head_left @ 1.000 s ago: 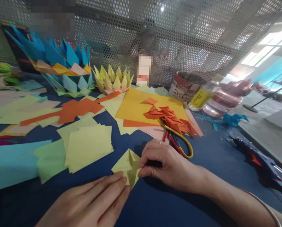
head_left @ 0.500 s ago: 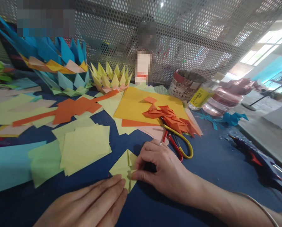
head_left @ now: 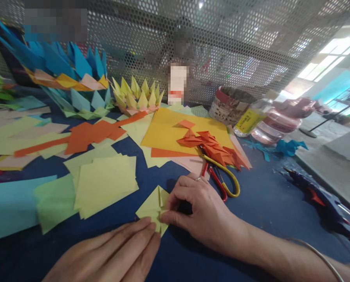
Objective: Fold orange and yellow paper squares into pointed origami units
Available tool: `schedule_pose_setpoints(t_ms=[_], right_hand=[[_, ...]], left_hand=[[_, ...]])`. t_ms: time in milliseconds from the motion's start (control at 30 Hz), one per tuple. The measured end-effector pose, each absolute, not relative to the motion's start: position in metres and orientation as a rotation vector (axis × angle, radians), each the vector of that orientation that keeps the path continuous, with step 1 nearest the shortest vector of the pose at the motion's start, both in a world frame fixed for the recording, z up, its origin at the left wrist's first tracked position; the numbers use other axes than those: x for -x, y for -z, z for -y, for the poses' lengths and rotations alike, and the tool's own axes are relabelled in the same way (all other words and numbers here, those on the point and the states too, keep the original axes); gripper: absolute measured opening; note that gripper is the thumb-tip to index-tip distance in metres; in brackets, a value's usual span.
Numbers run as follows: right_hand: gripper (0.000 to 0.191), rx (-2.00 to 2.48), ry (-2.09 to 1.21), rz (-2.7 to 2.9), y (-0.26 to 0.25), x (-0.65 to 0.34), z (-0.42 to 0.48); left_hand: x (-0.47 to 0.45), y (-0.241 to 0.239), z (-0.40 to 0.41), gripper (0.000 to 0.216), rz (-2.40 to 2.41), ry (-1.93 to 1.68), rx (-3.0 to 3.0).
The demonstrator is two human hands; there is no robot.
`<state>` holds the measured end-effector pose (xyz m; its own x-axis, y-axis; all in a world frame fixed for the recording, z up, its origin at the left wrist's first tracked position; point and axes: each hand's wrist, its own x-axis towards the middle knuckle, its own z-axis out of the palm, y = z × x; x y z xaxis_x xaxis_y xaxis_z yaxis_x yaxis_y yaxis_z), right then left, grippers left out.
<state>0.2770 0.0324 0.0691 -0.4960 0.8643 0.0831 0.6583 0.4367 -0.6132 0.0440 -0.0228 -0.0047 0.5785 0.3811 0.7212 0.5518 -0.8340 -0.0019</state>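
A small pale yellow origami paper (head_left: 149, 207) lies on the dark blue table with its corner pointing away from me and creases down its middle. My left hand (head_left: 116, 246) rests flat across its lower left part, fingers stretched out side by side. On the right, my right hand (head_left: 202, 211) pinches the paper's folded flap between thumb and fingers. Part of the sheet is hidden under both hands. Just beyond my right hand are red and yellow-handled scissors (head_left: 235, 182). A stack of pale yellow paper squares (head_left: 107, 184) sits to the left.
Folded orange pieces (head_left: 210, 143) lie on yellow sheets (head_left: 160, 129). A yellow paper lotus (head_left: 136, 96) and a blue layered one (head_left: 83, 66) stand at the back. Rightward are a woven basket (head_left: 230, 105), a bottle (head_left: 249, 121), a pink jug (head_left: 280, 121) and a glue gun (head_left: 318, 196).
My right thumb and fingers have slid slightly left over the paper's flap. My left hand stays pressed on the sheet, its lower fingers shifted slightly right.
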Motion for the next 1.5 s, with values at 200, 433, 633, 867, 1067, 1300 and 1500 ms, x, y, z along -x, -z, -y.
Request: schedule_pose_setpoints(t_ms=[200,433,633,867,1067,1300,1500], right_hand=[[0.022,1.274,-0.703,2.320,-0.068,-0.277,-0.031],[0.022,1.289,-0.712,2.318,-0.068,-0.277,-0.031],[0.029,1.356,-0.733,2.313,-0.073,-0.278,-0.030],[0.037,1.408,-0.729,2.305,-0.076,-0.278,-0.031],[0.038,1.380,-0.746,2.302,-0.075,-0.278,-0.032],[0.039,1.357,-0.719,2.300,-0.074,-0.281,-0.032],[0.029,1.245,-0.764,2.343,-0.074,-0.286,-0.033]], left_hand=[[-0.048,0.004,0.021,0.044,0.751,1.007,2.571],[-0.049,0.010,0.022,0.040,0.801,0.908,2.560],[-0.045,0.013,0.024,0.040,0.797,0.926,2.587],[-0.043,0.021,0.024,0.040,0.796,0.982,2.561],[-0.040,0.021,0.025,0.043,0.778,0.915,2.581],[-0.036,0.022,0.026,0.043,0.779,0.889,2.584],[-0.039,0.024,0.027,0.042,0.803,0.866,2.607]])
